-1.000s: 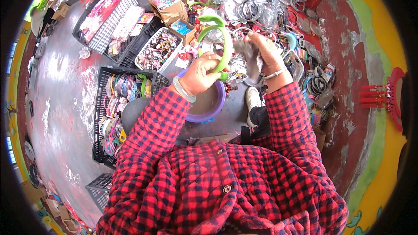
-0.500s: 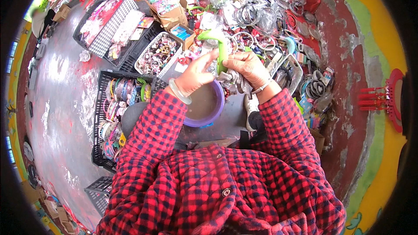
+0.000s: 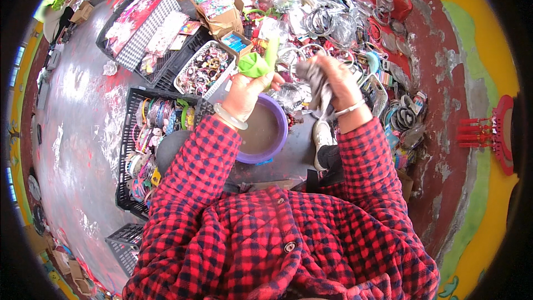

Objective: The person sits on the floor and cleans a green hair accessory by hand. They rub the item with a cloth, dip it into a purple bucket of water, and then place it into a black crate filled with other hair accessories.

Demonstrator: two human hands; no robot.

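My left hand (image 3: pixel 243 95) is closed around the end of a bright green headband (image 3: pixel 254 65) with a wide, knotted-looking top; one arm of it points up. My right hand (image 3: pixel 342 84), a little apart on the right, grips a crumpled grey cloth (image 3: pixel 316 86) that hangs from the fingers. The cloth and fingertips are smeared by motion. Below and between the hands stands a purple basin (image 3: pixel 282 133) of murky water. The headband is above its far left rim, the cloth to the right of the basin.
A black crate (image 3: pixel 123 172) of headbands stands left of my knee. Beyond it are a white basket (image 3: pixel 183 90) of hair ties, a small box (image 3: pixel 244 50) with blue packets, and a dark bin (image 3: pixel 158 16). Bagged headbands (image 3: pixel 327 19) pile up ahead. A white shoe (image 3: pixel 321 140) is beside the basin.
My hands have moved apart. The right hand has left the headband and swung right with the grey cloth; the left now holds the headband alone, turned and slightly lower.
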